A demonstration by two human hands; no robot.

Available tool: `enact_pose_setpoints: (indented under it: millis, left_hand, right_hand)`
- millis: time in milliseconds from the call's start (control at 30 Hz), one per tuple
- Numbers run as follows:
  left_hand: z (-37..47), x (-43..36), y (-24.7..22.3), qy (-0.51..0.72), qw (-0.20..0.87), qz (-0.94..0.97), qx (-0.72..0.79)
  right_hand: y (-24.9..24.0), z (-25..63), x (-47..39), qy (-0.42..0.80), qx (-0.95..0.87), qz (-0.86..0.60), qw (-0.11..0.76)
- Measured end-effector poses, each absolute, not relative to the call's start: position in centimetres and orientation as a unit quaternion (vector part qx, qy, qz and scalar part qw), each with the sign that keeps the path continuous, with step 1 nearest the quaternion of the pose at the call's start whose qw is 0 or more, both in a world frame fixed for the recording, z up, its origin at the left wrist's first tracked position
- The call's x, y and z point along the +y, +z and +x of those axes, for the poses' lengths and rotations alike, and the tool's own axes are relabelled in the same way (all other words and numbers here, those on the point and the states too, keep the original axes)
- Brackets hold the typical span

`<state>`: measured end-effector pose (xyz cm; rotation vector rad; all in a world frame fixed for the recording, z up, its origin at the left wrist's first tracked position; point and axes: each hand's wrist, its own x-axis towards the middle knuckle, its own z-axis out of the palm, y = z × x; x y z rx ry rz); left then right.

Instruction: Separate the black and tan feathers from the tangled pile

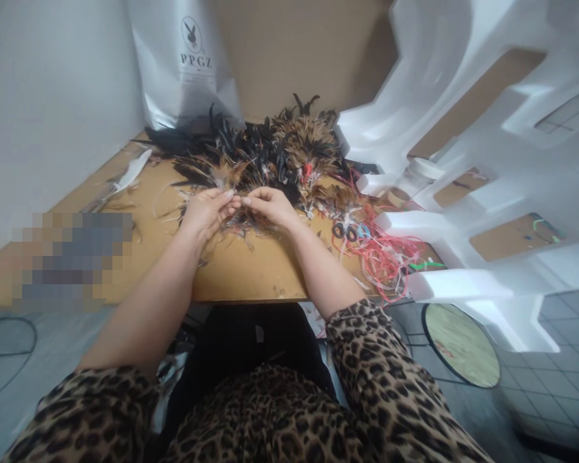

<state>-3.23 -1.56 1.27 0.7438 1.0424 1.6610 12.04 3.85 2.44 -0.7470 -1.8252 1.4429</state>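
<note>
My left hand (211,211) and my right hand (269,206) meet over the near side of a feather pile. Brown feathers (229,173) rise from the fingertips of my left hand, pinched between thumb and fingers. The thumb and index finger of my right hand close at the same spot, on something too small to make out. Behind the hands lie black feathers (251,145) and a bushy brown feather bundle (309,141) with a red spot at its base. Loose feather bits lie under the fingers.
A white bag (188,83) stands at the back left of the wooden table (251,276). At right are tangled pink strings (386,257), black scissor handles (344,232), a tape roll (395,197) and white foam packaging (444,283). A white feather (134,170) and a blurred patch lie left.
</note>
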Motion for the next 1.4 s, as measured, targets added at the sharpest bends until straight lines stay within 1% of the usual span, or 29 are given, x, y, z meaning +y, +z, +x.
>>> enact_pose_setpoints:
  millis: [200,367,533,733,833,933,1000,1067,1233,1300,1367,1400]
  left_hand:
    - [-2.9,-1.8,1.4,0.66,0.494,0.328,0.462]
    - [-2.6,-1.9,1.2,0.631,0.47,0.367,0.497]
    - [-2.5,-2.2,1.2,0.574,0.447,0.43,0.534]
    - [-2.6,-2.4,1.2,0.539,0.439,0.463,0.549]
    - [-2.8,-2.3,1.4,0.567,0.433,0.445,0.541]
    - [-3.3,-2.0,1.8,0.649,0.418,0.366,0.52]
    - [-3.8,-1.9,2.0,0.694,0.416,0.306,0.501]
    - [-4.2,-1.8,2.1,0.718,0.426,0.271,0.48]
    - [-4.5,-1.6,1.8,0.718,0.448,0.244,0.474]
    - [-4.3,-1.6,1.7,0.714,0.45,0.242,0.478]
    - [-4.2,-1.6,1.8,0.712,0.451,0.242,0.481]
    - [-4.1,-1.6,1.8,0.712,0.451,0.242,0.48]
  right_hand:
    - [1.8,11.2,4.0,0.557,-0.676,-0.287,0.387]
    - [2.0,11.6,4.2,0.535,-0.692,-0.299,0.381]
    - [2.3,12.0,4.2,0.478,-0.74,-0.285,0.378]
    - [2.2,11.9,4.6,0.464,-0.752,-0.266,0.385]
    - [2.2,11.9,5.0,0.468,-0.722,-0.297,0.414]
    - [1.9,12.1,5.8,0.457,-0.676,-0.351,0.459]
    - [1.6,12.4,6.2,0.436,-0.674,-0.373,0.466]
    - [1.4,12.8,6.5,0.403,-0.711,-0.381,0.432]
    - [1.5,13.3,5.7,0.279,-0.818,-0.423,0.271]
    - [1.7,13.2,5.1,0.293,-0.849,-0.383,0.214]
    - [1.9,13.0,4.9,0.363,-0.865,-0.305,0.166]
    - [1.9,13.0,4.8,0.396,-0.862,-0.275,0.156]
